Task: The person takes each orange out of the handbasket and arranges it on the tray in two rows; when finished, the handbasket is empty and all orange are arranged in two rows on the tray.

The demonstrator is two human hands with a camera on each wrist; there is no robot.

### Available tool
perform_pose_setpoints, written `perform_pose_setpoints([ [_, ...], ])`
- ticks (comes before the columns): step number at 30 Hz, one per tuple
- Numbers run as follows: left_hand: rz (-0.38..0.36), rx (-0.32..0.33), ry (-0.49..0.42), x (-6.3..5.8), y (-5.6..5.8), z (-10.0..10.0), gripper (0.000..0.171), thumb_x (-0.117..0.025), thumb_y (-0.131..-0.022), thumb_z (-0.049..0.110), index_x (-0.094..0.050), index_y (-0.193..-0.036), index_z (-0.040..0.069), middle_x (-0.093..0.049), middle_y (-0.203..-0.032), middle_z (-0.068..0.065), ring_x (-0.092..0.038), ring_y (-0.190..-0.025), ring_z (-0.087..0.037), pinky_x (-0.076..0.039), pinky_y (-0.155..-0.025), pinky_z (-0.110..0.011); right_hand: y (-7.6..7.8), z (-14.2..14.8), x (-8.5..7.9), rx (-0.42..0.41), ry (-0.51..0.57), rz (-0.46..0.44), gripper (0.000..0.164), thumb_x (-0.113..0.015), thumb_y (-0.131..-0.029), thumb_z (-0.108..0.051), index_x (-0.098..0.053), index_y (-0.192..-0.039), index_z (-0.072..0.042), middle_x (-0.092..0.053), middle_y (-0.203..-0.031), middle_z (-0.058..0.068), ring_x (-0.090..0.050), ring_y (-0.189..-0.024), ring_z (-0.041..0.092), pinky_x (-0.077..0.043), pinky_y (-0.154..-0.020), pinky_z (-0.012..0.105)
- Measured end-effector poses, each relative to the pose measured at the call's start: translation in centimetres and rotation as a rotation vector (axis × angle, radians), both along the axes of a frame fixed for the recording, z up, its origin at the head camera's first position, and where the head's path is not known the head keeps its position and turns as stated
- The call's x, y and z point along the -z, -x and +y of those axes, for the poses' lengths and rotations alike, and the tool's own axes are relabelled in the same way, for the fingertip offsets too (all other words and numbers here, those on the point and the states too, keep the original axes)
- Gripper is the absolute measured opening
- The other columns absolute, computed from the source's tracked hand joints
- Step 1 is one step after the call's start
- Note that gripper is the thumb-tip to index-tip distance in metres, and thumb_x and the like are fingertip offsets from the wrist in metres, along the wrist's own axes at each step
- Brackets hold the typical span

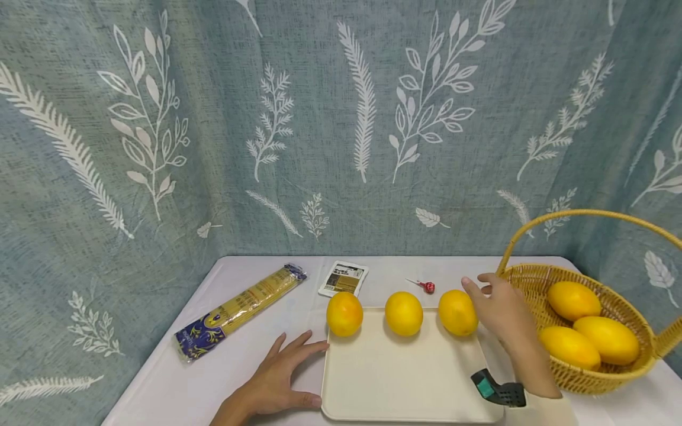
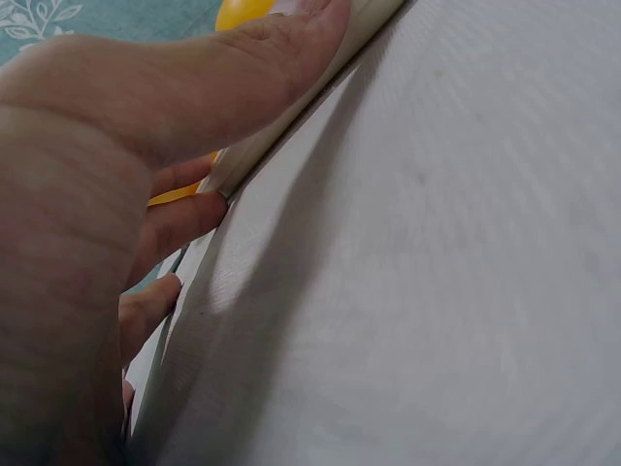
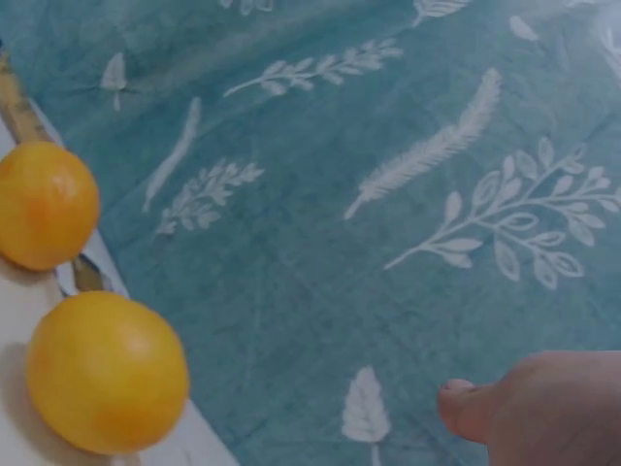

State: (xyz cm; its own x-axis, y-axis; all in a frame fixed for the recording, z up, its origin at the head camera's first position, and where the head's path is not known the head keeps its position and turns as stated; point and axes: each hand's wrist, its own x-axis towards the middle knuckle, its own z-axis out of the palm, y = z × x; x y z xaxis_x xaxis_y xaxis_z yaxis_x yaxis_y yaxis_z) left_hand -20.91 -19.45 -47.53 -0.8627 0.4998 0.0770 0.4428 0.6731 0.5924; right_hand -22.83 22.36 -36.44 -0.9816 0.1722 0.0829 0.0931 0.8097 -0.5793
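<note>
A cream tray lies on the table, with three yellow-orange fruits in a row along its far edge: a left one, a middle one and a right one. My left hand has its fingers spread, thumb and index fingertip at the tray's left rim. In the left wrist view, the thumb lies along that rim. Just beside the right fruit is my right hand, thumb near it and fingers stretched toward the basket, holding nothing. The right wrist view shows its thumb and two fruits.
A wicker basket with a tall handle stands at the right, with three longer yellow fruits inside. Behind the tray lie a white flat packet and a red lollipop. A pack of noodles is at the left, a curtain behind.
</note>
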Motion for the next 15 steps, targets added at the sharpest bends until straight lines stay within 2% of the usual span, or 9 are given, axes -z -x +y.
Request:
perform_pose_setpoints([
  [5,0.01,0.006,0.003,0.0,0.0,0.0,0.094,-0.083,-0.065,0.067,-0.052,-0.147,0.032,-0.046,-0.157,-0.008,-0.031,-0.15,-0.04,-0.001,-0.122,-0.07,-0.9,2.1,-0.9,0.0,0.009,0.006,0.075,-0.047,-0.102,-0.059,-0.05,-0.143,0.004,-0.06,-0.129,0.034,-0.058,-0.114,0.051,-0.054,-0.085,0.061],
  [9,0.009,0.008,0.002,0.0,0.0,0.0,0.095,-0.083,-0.064,0.067,-0.051,-0.147,0.033,-0.046,-0.157,-0.008,-0.03,-0.15,-0.041,0.0,-0.122,-0.07,-1.3,4.3,-1.5,0.009,0.025,-0.081,0.08,-0.045,-0.101,-0.062,-0.045,-0.148,0.003,-0.055,-0.135,0.036,-0.055,-0.116,0.053,-0.053,-0.082,0.06],
  [11,0.008,0.01,0.0,0.0,0.0,0.0,0.094,-0.083,-0.065,0.067,-0.051,-0.147,0.033,-0.046,-0.157,-0.008,-0.03,-0.15,-0.041,0.0,-0.122,-0.07,-1.4,5.4,-1.7,0.035,0.028,-0.163,0.084,-0.044,-0.1,-0.065,-0.039,-0.152,0.001,-0.049,-0.139,0.037,-0.048,-0.121,0.058,-0.047,-0.086,0.071],
  [13,0.009,0.012,-0.002,0.0,0.0,-0.1,0.094,-0.083,-0.065,0.067,-0.051,-0.147,0.033,-0.046,-0.157,-0.009,-0.03,-0.15,-0.041,0.0,-0.122,-0.07,-1.5,6.3,-1.8,0.072,0.036,-0.255,0.091,-0.044,-0.097,-0.07,-0.033,-0.155,0.0,-0.039,-0.147,0.038,-0.034,-0.13,0.064,-0.033,-0.091,0.085],
  [15,0.012,0.013,-0.003,0.1,0.0,-0.1,0.094,-0.083,-0.065,0.067,-0.051,-0.147,0.032,-0.046,-0.157,-0.009,-0.03,-0.15,-0.041,0.0,-0.122,-0.07,-1.5,7.1,-1.8,0.114,0.052,-0.342,0.099,-0.044,-0.094,-0.075,-0.026,-0.157,-0.001,-0.026,-0.153,0.04,-0.019,-0.135,0.068,-0.016,-0.09,0.095],
])
